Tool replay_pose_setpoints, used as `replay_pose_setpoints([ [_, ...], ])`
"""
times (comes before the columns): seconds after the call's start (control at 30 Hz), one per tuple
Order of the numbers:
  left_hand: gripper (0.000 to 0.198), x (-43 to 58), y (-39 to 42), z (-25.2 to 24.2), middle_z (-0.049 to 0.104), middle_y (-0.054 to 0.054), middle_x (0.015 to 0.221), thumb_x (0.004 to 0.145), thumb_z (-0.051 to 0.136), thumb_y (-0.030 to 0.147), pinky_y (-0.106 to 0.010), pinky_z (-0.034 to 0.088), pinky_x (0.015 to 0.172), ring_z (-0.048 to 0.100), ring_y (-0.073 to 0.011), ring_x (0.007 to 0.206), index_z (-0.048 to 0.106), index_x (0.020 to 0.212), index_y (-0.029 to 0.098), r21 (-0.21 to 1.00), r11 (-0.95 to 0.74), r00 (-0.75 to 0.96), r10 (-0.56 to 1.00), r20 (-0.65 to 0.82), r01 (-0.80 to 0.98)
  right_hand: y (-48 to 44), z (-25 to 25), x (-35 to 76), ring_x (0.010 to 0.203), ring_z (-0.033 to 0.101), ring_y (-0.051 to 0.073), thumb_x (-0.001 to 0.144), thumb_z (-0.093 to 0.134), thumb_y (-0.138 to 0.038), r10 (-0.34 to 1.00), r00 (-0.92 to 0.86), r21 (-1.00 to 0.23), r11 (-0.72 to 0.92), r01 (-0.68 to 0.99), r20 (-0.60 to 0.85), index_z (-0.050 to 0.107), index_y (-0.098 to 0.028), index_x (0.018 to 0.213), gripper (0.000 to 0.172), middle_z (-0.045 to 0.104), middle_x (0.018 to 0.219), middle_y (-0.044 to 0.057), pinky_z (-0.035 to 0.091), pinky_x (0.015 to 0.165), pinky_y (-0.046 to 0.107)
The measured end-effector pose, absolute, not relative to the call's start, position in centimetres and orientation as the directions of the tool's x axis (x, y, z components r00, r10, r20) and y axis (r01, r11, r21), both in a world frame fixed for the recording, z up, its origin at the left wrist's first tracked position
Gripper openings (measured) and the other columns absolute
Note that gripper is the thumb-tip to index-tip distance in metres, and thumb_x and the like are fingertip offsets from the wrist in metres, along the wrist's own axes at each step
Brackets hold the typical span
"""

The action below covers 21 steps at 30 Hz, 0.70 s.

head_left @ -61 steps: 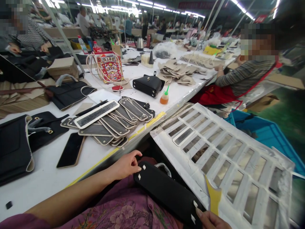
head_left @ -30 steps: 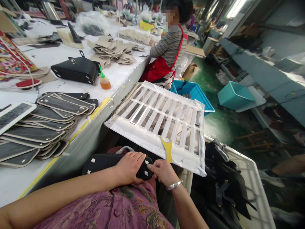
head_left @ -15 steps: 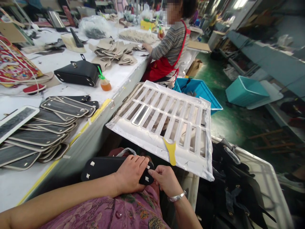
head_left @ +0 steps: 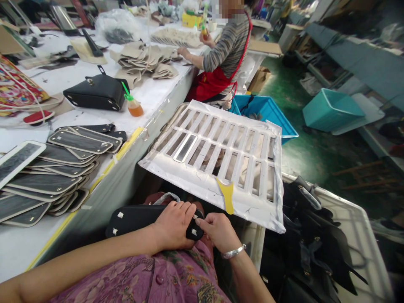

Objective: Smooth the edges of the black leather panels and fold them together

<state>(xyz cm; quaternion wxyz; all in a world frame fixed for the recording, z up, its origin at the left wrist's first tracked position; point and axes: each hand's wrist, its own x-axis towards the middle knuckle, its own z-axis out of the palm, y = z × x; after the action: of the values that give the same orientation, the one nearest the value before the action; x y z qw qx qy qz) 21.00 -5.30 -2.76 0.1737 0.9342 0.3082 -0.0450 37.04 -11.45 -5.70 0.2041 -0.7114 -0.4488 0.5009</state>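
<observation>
Left hand (head_left: 172, 225) pressed flat over long black leather panel with small white squares (head_left: 135, 218), lying across lap | right hand (head_left: 217, 230) fingertips pinched together at panel's right end | white slotted tray (head_left: 202, 181) just beyond, yellow scraper (head_left: 227, 195) on its near edge

Both bare forearms enter from the bottom edge and converge at lower centre, left hand (head_left: 173, 225) palm-down with fingers curled over, right hand (head_left: 217, 230) pinching beside it, fingertips touching.
</observation>
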Motion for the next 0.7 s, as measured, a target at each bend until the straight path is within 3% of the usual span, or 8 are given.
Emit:
replay_pose_setpoints([
  [0.1,0.059,21.1,-5.4,-2.7,0.052,-0.012,0.097,0.064,0.055,0.047,-0.041,0.034,0.082,0.047,-0.0286,0.091,0.045,0.110,0.012,0.271,-0.750,0.798,0.560,-0.224,0.603,-11.6,-6.4,37.3,0.042,0.031,0.006,0.068,0.059,-0.053,0.865,0.136,-0.766,-0.493,0.412,-0.483,0.042,-0.017,0.048,0.044,0.040,0.044,-0.005,0.020,0.039,0.020],
  [0.23,0.068,21.0,-5.7,-2.7,0.051,-0.013,0.103,0.062,0.056,0.053,-0.042,0.033,0.084,0.045,-0.0299,0.094,0.044,0.114,0.011,0.244,-0.770,0.807,0.549,-0.218,0.589,-12.5,-8.2,37.0,0.041,0.030,0.005,0.059,0.066,-0.057,0.833,0.133,-0.836,-0.547,0.047,-0.537,0.043,-0.017,0.051,0.047,0.038,0.044,-0.006,0.022,0.038,0.019],
  [0.33,0.070,20.9,-6.0,-2.7,0.051,-0.015,0.108,0.065,0.054,0.055,-0.042,0.032,0.085,0.045,-0.0306,0.096,0.043,0.118,0.010,0.220,-0.784,0.814,0.553,-0.179,0.581,-13.5,-9.8,36.2,0.039,0.036,0.006,0.064,0.055,-0.065,0.834,0.123,-0.840,-0.520,-0.153,-0.538,0.043,-0.018,0.059,0.049,0.042,0.046,-0.006,0.030,0.039,0.020],
  [0.43,0.071,20.8,-6.1,-2.6,0.050,-0.015,0.111,0.065,0.053,0.055,-0.042,0.031,0.085,0.044,-0.0304,0.096,0.042,0.119,0.010,0.205,-0.795,0.821,0.544,-0.173,0.570,-14.7,-10.9,35.4,0.051,0.049,0.010,0.075,0.040,-0.066,0.839,0.231,-0.865,-0.444,-0.235,-0.494,0.046,-0.019,0.075,0.047,0.050,0.061,-0.002,0.043,0.052,0.023],
  [0.53,0.070,20.9,-6.1,-2.4,0.051,-0.014,0.108,0.064,0.053,0.054,-0.041,0.032,0.083,0.045,-0.0296,0.093,0.043,0.118,0.010,0.204,-0.792,0.817,0.547,-0.185,0.576,-15.7,-10.6,34.8,0.080,0.058,0.016,0.082,0.038,-0.057,0.855,0.343,-0.918,-0.329,-0.223,-0.390,0.048,-0.019,0.098,0.042,0.058,0.089,0.005,0.048,0.073,0.029],
  [0.63,0.066,20.9,-6.0,-2.4,0.052,-0.013,0.104,0.065,0.053,0.051,-0.041,0.033,0.082,0.046,-0.0289,0.091,0.044,0.116,0.010,0.223,-0.786,0.817,0.549,-0.177,0.577,-15.9,-9.4,33.9,0.109,0.050,0.020,0.086,0.040,-0.048,0.910,0.367,-0.981,-0.186,-0.060,-0.195,0.044,-0.019,0.116,0.041,0.052,0.117,0.010,0.039,0.095,0.034],
  [0.7,0.065,20.8,-6.0,-2.5,0.052,-0.013,0.102,0.065,0.053,0.049,-0.041,0.033,0.083,0.046,-0.0291,0.092,0.043,0.115,0.009,0.232,-0.785,0.818,0.549,-0.169,0.575,-15.4,-8.7,33.2,0.116,0.044,0.021,0.087,0.039,-0.045,0.928,0.336,-0.980,-0.190,0.057,-0.161,0.042,-0.019,0.121,0.043,0.047,0.126,0.009,0.032,0.102,0.035],
])
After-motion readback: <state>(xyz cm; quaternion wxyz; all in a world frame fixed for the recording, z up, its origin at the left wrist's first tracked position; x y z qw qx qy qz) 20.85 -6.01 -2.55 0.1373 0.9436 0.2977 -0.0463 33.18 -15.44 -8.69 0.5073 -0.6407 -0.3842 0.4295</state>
